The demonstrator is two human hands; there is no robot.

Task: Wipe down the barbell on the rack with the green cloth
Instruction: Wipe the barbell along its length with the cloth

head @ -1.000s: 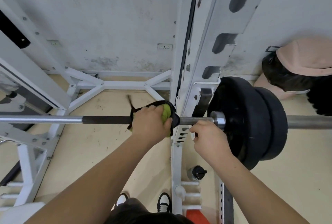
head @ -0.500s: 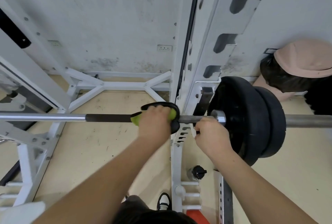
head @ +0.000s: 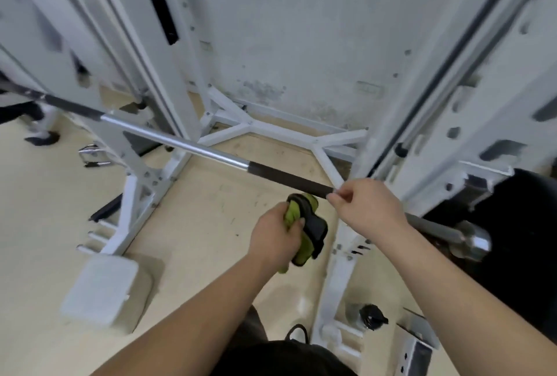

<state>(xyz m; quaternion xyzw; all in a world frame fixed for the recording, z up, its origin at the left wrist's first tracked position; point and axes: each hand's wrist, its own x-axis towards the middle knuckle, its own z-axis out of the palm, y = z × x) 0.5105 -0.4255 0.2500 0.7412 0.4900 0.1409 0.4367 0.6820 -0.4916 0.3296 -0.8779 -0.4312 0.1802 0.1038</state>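
Floor: beige gym floor (head: 211, 224), white rack (head: 144, 182).
Right hand (head: 366, 209): clamped on bar (head: 289, 178), steadying, 1 o'clock.
Left hand (head: 274, 235): bunching cloth (head: 303, 224) off bar, regripping.

White pad (head: 101, 288), black-capped bottle (head: 366, 317)

The pale yellow floor (head: 211, 224) runs under everything, scuffed with small dark marks near its middle. The white rack (head: 144, 182) stands on it, one footed upright at about nine o'clock and another at about four o'clock, joined by a braced base frame (head: 250, 128) along the wall at twelve o'clock. The barbell (head: 193, 146) rests across the rack, slanting from ten o'clock down toward three. A white square pad (head: 99, 291) lies on the floor at seven o'clock, just beside the left foot. A dark-capped bottle (head: 366, 317) stands at five o'clock, close against the right upright's base.
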